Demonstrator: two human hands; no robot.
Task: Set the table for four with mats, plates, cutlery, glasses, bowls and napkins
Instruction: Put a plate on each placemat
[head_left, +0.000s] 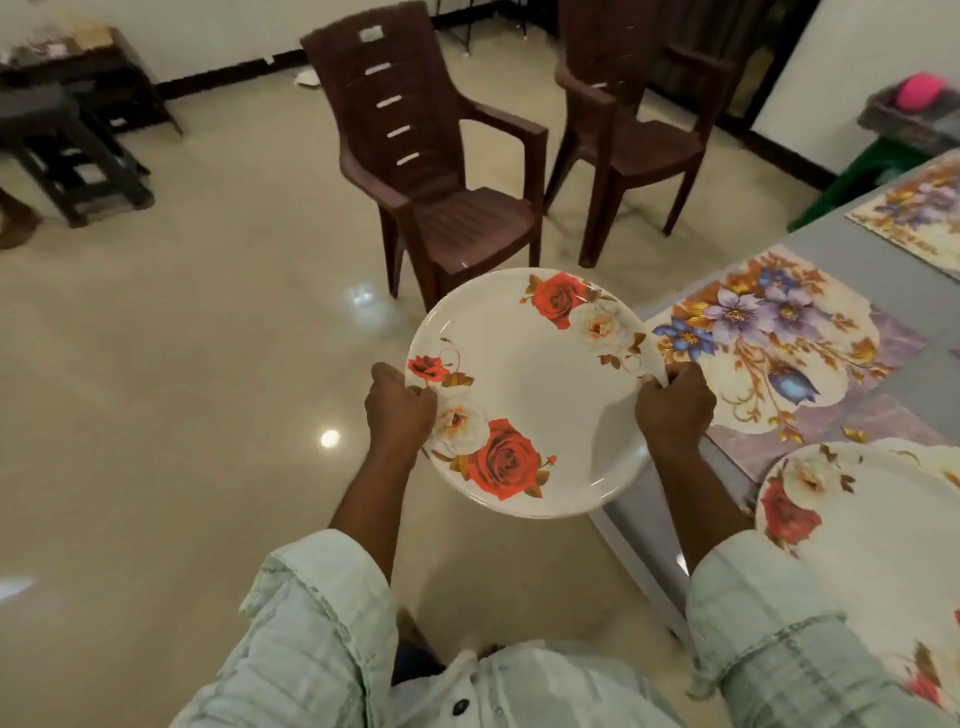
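Note:
I hold a white plate (535, 384) printed with red and white roses, level in front of me, over the floor just left of the table's corner. My left hand (399, 410) grips its left rim and my right hand (675, 402) grips its right rim. A second rim shows under the plate's near edge, so it may be a stack. On the grey table (930, 306) a floral mat (779, 348) lies bare to the right of the held plate. Another rose plate (857, 525) sits on the near mat at the lower right. A third mat (919, 213) lies farther back.
Two brown plastic chairs (436, 150) (634, 114) stand on the glossy tiled floor beyond the plate, off the table's left side. Dark stools (67, 150) stand at the far left. A basket with a pink object (919, 104) sits past the table's far end.

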